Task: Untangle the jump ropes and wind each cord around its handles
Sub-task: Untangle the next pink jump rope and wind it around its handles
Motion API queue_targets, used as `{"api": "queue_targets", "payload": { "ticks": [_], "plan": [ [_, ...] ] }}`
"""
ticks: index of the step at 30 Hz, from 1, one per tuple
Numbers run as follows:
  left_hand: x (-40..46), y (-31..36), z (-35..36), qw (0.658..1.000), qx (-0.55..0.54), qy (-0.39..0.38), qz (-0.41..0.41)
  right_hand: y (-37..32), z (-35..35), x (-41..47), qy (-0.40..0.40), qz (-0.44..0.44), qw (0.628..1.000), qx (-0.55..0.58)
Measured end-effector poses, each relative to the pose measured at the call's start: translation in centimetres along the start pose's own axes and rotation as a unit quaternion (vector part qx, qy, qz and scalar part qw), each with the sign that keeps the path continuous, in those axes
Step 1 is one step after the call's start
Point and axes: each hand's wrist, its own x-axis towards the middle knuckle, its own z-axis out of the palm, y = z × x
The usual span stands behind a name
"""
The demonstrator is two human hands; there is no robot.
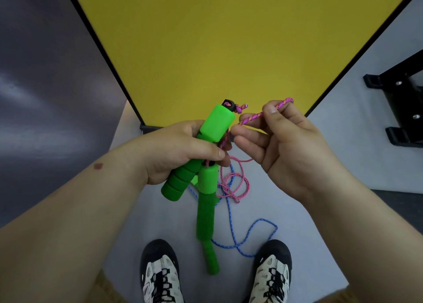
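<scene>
At frame centre the left hand (180, 147) grips a green handle (206, 140); the right hand (286, 142) pinches the pink cord (251, 117) between its fingers. No winding shows yet: pink loops and the blue cord (231, 229) hang tangled below, so most work remains.

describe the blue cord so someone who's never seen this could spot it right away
Start at the yellow table, then drop to the pale floor in front of it, between the two black-and-white shoes. The blue cord lies there in loose loops beside a hanging green handle. Unlike the pink cord pinched by the right hand, no hand holds it.
</scene>
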Motion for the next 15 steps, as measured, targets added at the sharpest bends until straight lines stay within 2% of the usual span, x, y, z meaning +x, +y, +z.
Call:
{"api": "queue_targets", "payload": {
  "ticks": [10, 15],
  "plan": [
    [-0.18, 0.17, -0.26, 0.992, -0.114, -0.053, -0.033, -0.57, -0.69, 0.58, 0.013, -0.015, 0.989, 0.148],
    [-0.12, 0.04, -0.4, 0.994, -0.078, -0.054, -0.045, -1.03, -0.88, 0.42, 0.009, -0.031, 0.984, 0.175]
  ]
}}
